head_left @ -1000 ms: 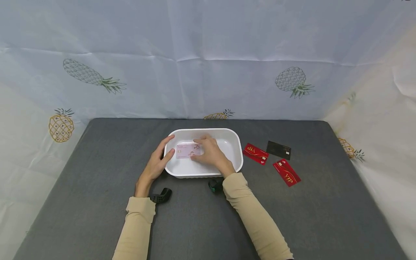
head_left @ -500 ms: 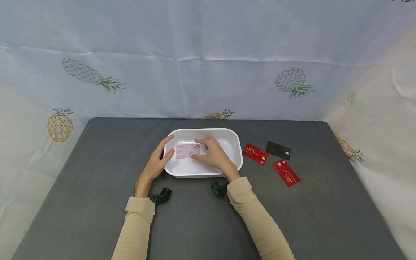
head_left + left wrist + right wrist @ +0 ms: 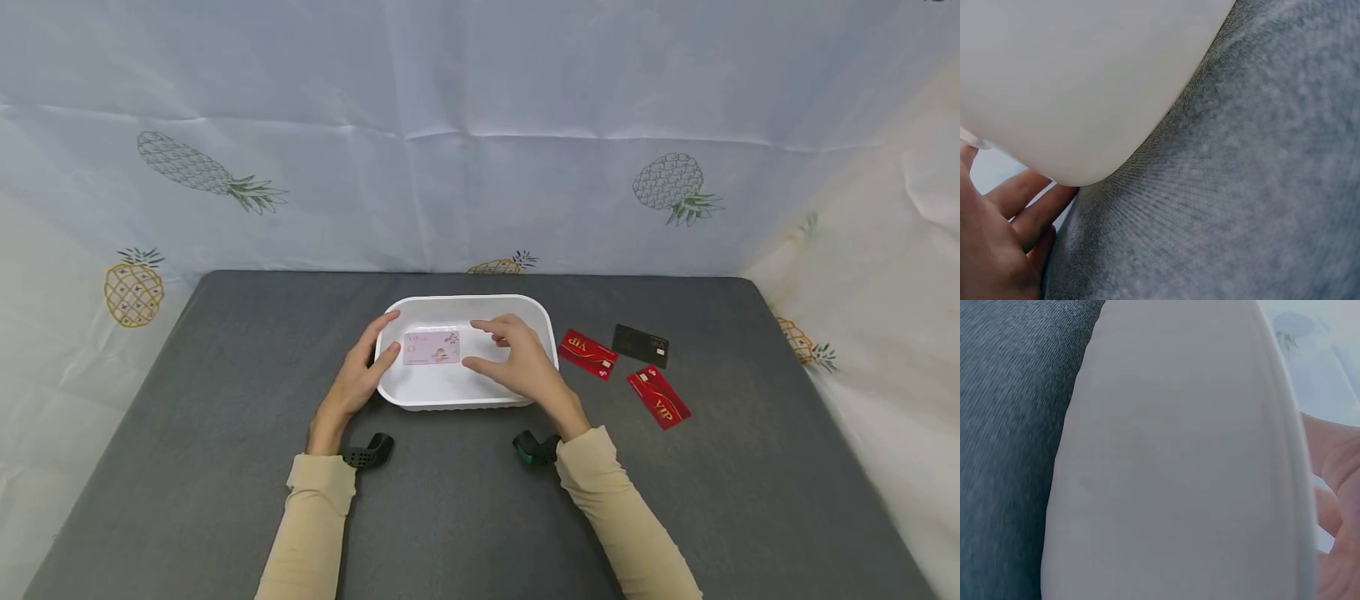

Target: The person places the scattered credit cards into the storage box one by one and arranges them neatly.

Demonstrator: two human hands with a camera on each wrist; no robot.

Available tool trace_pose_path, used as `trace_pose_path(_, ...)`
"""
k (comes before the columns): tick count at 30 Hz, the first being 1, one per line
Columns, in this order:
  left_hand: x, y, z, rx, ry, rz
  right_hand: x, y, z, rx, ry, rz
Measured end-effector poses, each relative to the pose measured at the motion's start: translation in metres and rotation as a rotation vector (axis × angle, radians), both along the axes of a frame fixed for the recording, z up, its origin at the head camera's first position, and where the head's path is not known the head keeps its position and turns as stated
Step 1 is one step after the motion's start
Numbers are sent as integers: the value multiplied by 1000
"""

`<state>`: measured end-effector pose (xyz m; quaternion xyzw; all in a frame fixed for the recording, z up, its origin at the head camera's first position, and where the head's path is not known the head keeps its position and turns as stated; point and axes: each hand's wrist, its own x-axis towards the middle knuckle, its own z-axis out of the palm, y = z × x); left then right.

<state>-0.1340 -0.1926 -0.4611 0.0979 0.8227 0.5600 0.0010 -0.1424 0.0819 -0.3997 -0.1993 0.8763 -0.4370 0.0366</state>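
A white plastic tray [image 3: 420,395] stands on the dark table. My left hand [image 3: 351,382] holds its left end, thumb and index fingertip at the rim. In the left wrist view, other fingers of the left hand [image 3: 1004,237] lie against the outside of the tray wall [image 3: 1085,94]. Inside, flat on the bottom, lies a pink VIP card [image 3: 431,347]. My right hand [image 3: 521,360] hovers over the right half of the tray, thumb and index finger apart with nothing between them. In the right wrist view, the tray wall [image 3: 1166,456] hides much of the right hand [image 3: 1335,506].
Right of the tray lie a red VIP card [image 3: 588,354], a black card [image 3: 641,345] and a second red card [image 3: 659,397], all flat on the table [image 3: 450,517]. A pineapple-print cloth [image 3: 450,192] hangs behind the table.
My right hand has drawn away to the right from the pink card, its thumb and fingers spreading apart. The pink card stays in the tray; my left hand has kept its place.
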Motion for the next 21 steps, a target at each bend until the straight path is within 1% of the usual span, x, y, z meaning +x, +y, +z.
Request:
trace_pose_path(8, -1, 0, 0, -9, -9, 3, 12, 19, 5, -64, 73, -25)
trace_pose_path(12, -1, -1, 0, 0, -6, -2, 17, 27, 4, -88, 81, -72)
trace_pose_path(16, -1, -1, 1, 17, -19, -5, 23, 36, 1, -97, 92, -125)
trace_pose_path(21, 0, 0, 2, 24, -22, -9, 31, 53, -1, -116, 103, -168)
